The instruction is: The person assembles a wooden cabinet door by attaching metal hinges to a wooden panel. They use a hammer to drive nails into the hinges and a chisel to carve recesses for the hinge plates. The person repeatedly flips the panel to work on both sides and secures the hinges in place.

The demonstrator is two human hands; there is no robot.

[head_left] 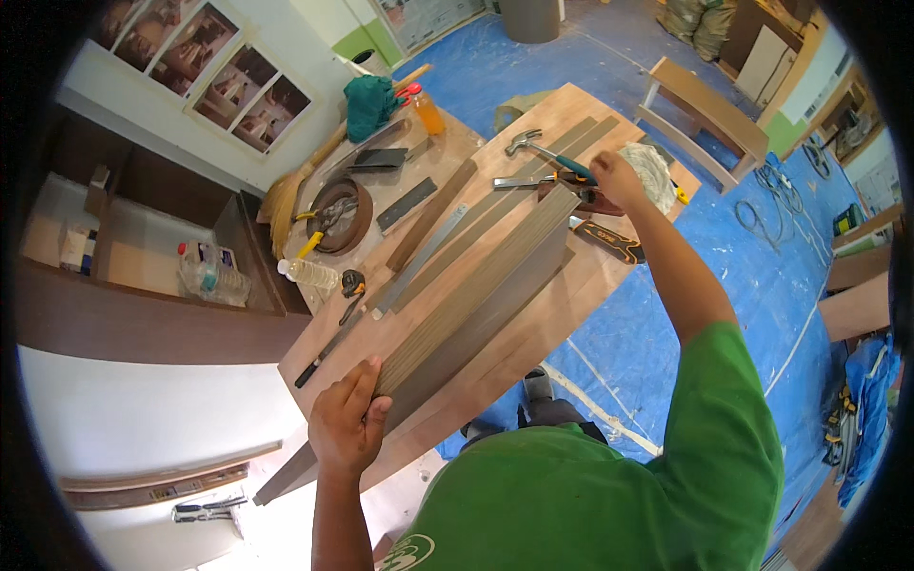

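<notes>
A long grey-brown wooden board [476, 309] lies on edge across the workbench, its narrow grooved face up. My left hand [348, 419] grips it toward the near end, thumb on the side closest to me. At the far end, my right hand [617, 181] is closed around the handle end of a claw hammer [543, 152], whose head points left. Just beneath the hammer lies a chisel [519, 182]. A tool with an orange-and-black handle [609, 241] rests by the bench's right edge, and a white cloth bundle [647, 176] sits beyond my right hand.
On the workbench [514, 328] lie a metal ruler [419, 262], wood strips [433, 214], a tape measure [352, 284] and a plastic bottle [309, 274]. Behind stand a tape roll [354, 233] and an orange bottle [427, 112]. A wooden stool [709, 105] stands on blue floor sheeting [619, 381].
</notes>
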